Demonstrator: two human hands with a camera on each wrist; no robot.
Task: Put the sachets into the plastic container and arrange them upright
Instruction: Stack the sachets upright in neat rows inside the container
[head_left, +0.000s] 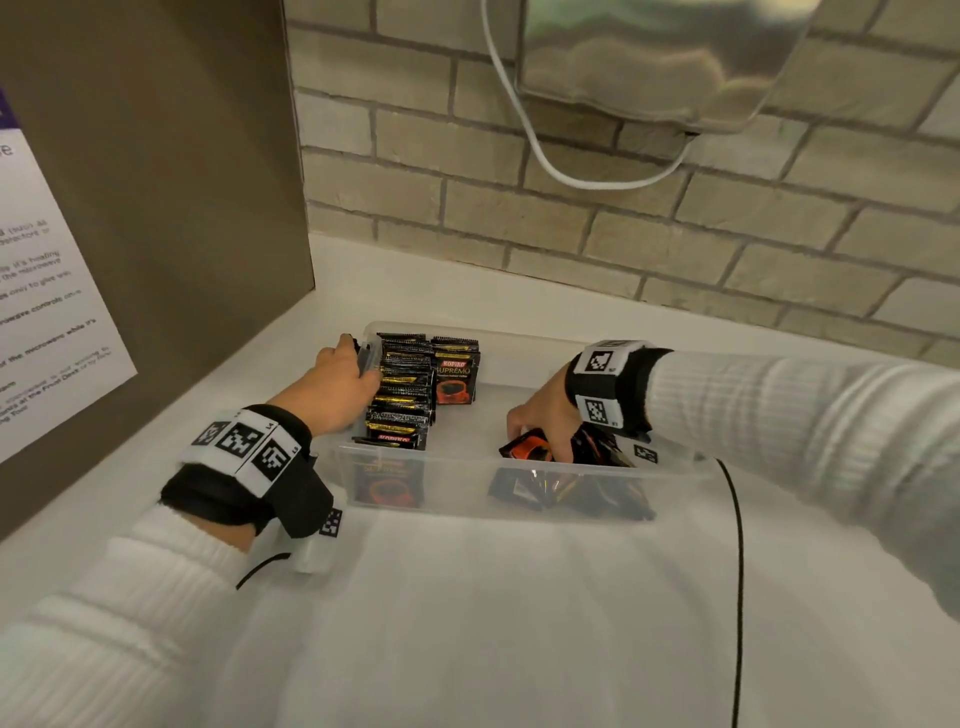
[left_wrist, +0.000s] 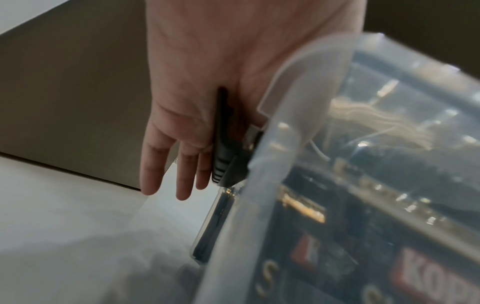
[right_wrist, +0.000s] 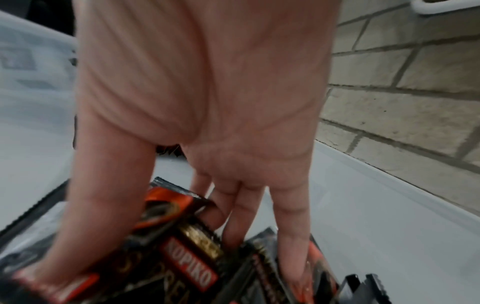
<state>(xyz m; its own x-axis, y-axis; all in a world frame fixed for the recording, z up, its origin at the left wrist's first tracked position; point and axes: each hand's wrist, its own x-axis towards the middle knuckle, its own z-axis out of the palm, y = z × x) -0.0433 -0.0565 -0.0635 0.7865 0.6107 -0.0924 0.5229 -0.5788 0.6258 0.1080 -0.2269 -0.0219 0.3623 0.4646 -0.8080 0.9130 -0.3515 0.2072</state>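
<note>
The right hand (head_left: 540, 415) is down inside the plastic container (head_left: 519, 499), at its right end, and its fingers (right_wrist: 241, 216) reach into a loose heap of sachets (head_left: 566, 467) that lie flat and crossed over each other. The thumb presses on one side of the heap and the fingers go in on the other side, so I judge the hand is closing on a few sachets; whether they are really pinched, I cannot tell. The upright row of sachets (head_left: 405, 395) stands away from this grip, at the opposite end of the container, close against the left hand (head_left: 337, 384). So the loose sachets must travel across the bare middle of the container toward the left hand, and turn from lying to standing. The right hand is clearly nearer to the heap; the left hand is nearer to the row.

The left hand rests on the container's left wall with relaxed fingers (left_wrist: 161, 164). The left wrist view shows them hanging straight outside the wall, beside a black clip (left_wrist: 223, 156), gripping nothing; the head view hides this. Only the right wrist view shows how the fingers enter between the sachets.
</note>
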